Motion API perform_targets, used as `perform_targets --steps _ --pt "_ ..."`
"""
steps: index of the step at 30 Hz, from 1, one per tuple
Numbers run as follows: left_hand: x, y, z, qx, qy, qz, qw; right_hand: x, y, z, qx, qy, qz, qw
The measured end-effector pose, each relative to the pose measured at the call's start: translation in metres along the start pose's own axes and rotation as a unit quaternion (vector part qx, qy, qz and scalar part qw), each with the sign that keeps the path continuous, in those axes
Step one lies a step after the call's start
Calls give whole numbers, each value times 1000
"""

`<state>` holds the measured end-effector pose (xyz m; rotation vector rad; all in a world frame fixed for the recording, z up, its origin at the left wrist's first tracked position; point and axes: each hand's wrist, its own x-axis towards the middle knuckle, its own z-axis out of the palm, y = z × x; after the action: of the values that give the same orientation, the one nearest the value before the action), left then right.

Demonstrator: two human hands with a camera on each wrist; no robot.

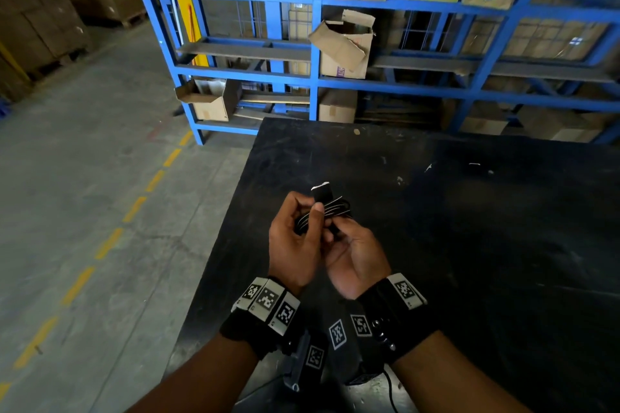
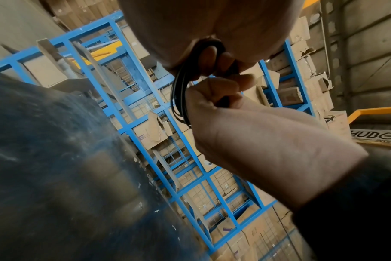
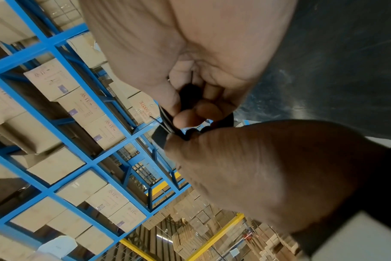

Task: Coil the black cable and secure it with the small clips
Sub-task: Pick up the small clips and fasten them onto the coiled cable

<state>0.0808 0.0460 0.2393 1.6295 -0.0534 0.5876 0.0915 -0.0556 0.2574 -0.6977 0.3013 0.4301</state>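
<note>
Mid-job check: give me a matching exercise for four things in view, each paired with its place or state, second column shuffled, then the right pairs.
Things:
1. black cable
2. black strap
3. torn box
4. table

Places or states:
A. sits on the blue rack
B. coiled, held between both hands
C. sticks up above the left hand, white edge on top
D. dark and scuffed, below the hands

Pairs: 1-B, 2-C, 3-A, 4-D. The right hand holds the cable from the other side.
</note>
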Motion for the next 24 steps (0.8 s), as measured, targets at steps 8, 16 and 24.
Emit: perform_targets --steps 8,16,24 --pt "11 1 -15 51 -3 29 998 -12 -5 5 -107 28 -16 994" --pt "11 -4 -20 77 -14 22 997 -12 -2 -8 -383 7 -266 885" --pt "14 -5 -19 79 -56 -3 995 -15 -16 -21 -671 -15 -476 568"
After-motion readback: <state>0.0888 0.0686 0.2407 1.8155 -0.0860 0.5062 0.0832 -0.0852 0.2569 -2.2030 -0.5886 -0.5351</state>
